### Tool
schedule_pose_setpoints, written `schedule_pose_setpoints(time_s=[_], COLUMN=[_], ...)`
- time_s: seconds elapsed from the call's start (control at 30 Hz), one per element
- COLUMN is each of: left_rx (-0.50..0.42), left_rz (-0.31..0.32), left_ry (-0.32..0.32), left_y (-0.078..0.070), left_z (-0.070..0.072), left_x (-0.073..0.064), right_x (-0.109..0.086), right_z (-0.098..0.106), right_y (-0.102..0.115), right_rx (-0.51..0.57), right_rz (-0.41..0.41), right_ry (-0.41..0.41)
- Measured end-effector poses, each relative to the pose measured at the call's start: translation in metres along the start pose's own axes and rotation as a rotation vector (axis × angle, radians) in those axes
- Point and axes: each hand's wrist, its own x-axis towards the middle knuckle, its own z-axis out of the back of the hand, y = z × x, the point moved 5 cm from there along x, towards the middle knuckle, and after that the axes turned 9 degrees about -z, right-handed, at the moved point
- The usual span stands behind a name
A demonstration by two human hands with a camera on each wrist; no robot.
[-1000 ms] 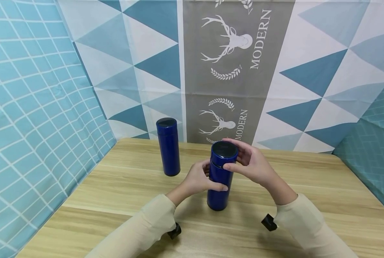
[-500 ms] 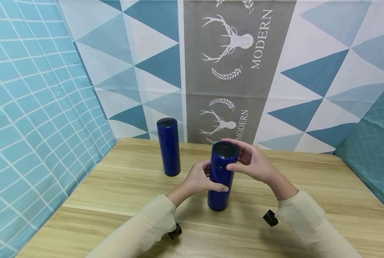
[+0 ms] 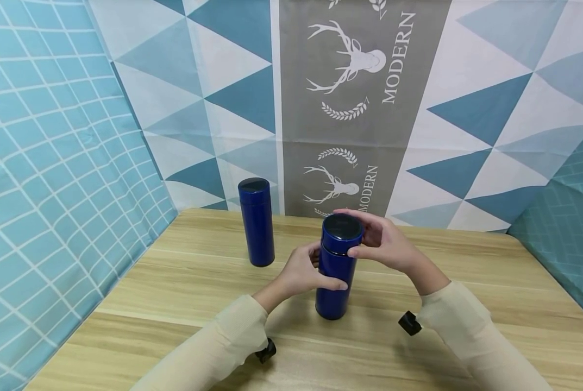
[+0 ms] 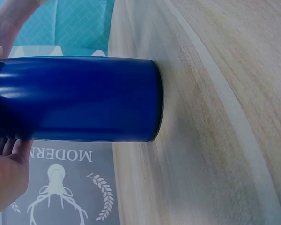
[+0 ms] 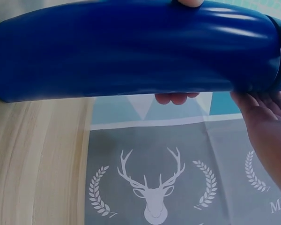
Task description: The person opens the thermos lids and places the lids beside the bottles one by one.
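A dark blue thermos [image 3: 334,296] stands upright on the wooden table, topped by a blue lid [image 3: 342,233] with a glossy black disc. My left hand [image 3: 303,271] grips its body from the left, thumb across the front and fingers behind, mostly hidden. Around the lid my right hand [image 3: 386,244] curls from the right, with the thumb at the front near the dark seam between lid and body. In the left wrist view the base of the thermos [image 4: 84,98] touches the table. The right wrist view shows the thermos body [image 5: 122,51] with fingers of both hands on it.
A second blue thermos [image 3: 258,228] with a black top stands upright further back on the left. The wooden table [image 3: 183,277] meets a patterned cloth wall [image 3: 340,108] behind. Tiled-pattern cloth [image 3: 51,163] hangs at the left side. Black wrist cameras [image 3: 410,323] sit under the sleeves.
The right hand has turned slightly about the lid, its thumb shifting a little to the right. My left hand and both thermoses keep almost the same places.
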Motion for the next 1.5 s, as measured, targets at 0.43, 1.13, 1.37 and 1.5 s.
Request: schedule_pose_setpoints(time_s=[0.43, 1.13, 1.37, 1.5], left_rx=[0.002, 0.009, 0.015, 0.016], left_rz=[-0.016, -0.02, -0.015, -0.013], left_ry=[0.008, 0.004, 0.004, 0.002], left_y=[0.001, 0.001, -0.002, -0.002], left_z=[0.0, 0.0, -0.001, 0.001], left_x=[0.001, 0.001, 0.001, 0.0], right_x=[0.005, 0.014, 0.008, 0.002], right_z=[0.005, 0.011, 0.008, 0.003], right_y=[-0.005, -0.017, -0.011, -0.006], right_rx=[0.058, 0.183, 0.122, 0.035], right_rz=[0.028, -0.027, -0.025, -0.025], right_ry=[0.111, 0.246, 0.218, 0.132])
